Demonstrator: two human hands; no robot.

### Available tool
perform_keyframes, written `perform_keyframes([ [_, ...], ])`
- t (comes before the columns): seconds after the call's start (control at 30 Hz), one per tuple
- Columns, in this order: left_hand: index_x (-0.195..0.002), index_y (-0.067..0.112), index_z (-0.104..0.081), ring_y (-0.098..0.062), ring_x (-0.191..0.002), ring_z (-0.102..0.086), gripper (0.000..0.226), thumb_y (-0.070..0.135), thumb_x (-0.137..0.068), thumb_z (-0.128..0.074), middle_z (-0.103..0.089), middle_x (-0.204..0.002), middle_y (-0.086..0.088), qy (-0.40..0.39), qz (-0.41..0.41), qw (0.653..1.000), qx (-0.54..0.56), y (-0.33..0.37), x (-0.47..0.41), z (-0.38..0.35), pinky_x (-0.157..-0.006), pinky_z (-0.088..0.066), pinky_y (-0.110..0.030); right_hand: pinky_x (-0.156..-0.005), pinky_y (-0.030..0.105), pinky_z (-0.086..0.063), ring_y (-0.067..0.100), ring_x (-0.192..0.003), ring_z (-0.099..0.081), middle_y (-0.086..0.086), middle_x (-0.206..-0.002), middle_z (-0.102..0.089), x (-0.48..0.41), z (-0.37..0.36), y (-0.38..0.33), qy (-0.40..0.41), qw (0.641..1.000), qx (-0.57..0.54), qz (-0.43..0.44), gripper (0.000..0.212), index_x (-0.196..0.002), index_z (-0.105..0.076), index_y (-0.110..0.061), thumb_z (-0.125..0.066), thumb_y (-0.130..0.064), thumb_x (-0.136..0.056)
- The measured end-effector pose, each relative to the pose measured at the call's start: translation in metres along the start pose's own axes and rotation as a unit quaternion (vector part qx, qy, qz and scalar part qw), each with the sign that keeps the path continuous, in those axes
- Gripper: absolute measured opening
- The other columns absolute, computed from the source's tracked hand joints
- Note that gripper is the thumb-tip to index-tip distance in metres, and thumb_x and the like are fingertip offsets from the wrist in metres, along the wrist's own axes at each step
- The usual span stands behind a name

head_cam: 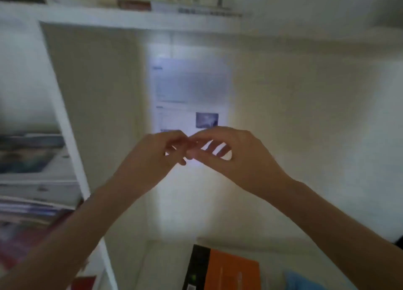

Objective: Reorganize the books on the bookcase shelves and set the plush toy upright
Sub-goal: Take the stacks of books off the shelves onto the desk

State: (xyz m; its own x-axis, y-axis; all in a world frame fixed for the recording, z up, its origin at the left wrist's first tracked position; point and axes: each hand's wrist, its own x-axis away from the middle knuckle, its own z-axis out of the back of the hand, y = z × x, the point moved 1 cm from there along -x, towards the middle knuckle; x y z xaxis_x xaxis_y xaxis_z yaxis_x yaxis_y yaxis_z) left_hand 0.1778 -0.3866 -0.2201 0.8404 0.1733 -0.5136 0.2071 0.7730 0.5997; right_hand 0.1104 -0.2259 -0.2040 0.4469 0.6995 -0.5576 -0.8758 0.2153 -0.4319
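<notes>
The job looks far from finished. The middle compartment of the bookcase (66, 124) stands nearly bare: one orange book (233, 272) lies flat on its floor at 6 o'clock, not yet stood up. At 9 o'clock, in the next compartment, a stack (35, 180) of books lies piled on its side and uneven. More books (135, 4) lie along the top shelf at 12 o'clock, too blurred to judge their order. The plush toy cannot be made out. A blue thing (303, 281) shows at 5 o'clock by the orange book, but it is cropped and cannot be identified. So both parts of the task, the books and the toy, appear to be left to do.

Both arms reach up and forward from the lower corners and meet at the centre, in front of a paper sheet (189, 89) on the back wall. The left hand (152, 156) and the right hand (237, 152) are raised well above the orange book and touch no book. Their fingers (174, 142) are curled in and narrow, the tips of the two hands touching each other. The right thumb reaches toward the left hand, and the other right fingers fan behind it. No held thing shows, though blur hides whether something small is pinched between them.
</notes>
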Motion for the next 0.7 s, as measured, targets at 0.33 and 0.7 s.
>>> perform_keyframes([
  [0.33, -0.101, 0.028, -0.064, -0.015, -0.092, -0.057, 0.03, 0.045, -0.076, -0.065, -0.062, -0.092, 0.01, 0.34, -0.203, 0.885, -0.244, 0.079, 0.022, 0.206, -0.084, -0.04, -0.025, -0.096, 0.035, -0.037, 0.019, -0.113, -0.038, 0.003, -0.121, -0.05, -0.123, 0.053, -0.147, 0.206, 0.913, 0.213, 0.282, 0.067, -0.124, -0.057, -0.022, -0.076, -0.051, -0.067],
  [0.7, -0.138, 0.027, -0.044, -0.02, -0.126, -0.043, 0.09, 0.076, -0.063, -0.05, -0.05, -0.134, 0.001, 0.185, -0.151, 0.896, -0.373, 0.051, -0.049, 0.197, -0.102, -0.017, -0.026, -0.101, 0.034, -0.036, 0.01, -0.123, -0.045, -0.016, -0.138, -0.043, -0.148, 0.088, -0.12, -0.026, 0.951, 0.287, 0.113, 0.091, -0.144, -0.027, -0.043, -0.07, -0.065, -0.066],
])
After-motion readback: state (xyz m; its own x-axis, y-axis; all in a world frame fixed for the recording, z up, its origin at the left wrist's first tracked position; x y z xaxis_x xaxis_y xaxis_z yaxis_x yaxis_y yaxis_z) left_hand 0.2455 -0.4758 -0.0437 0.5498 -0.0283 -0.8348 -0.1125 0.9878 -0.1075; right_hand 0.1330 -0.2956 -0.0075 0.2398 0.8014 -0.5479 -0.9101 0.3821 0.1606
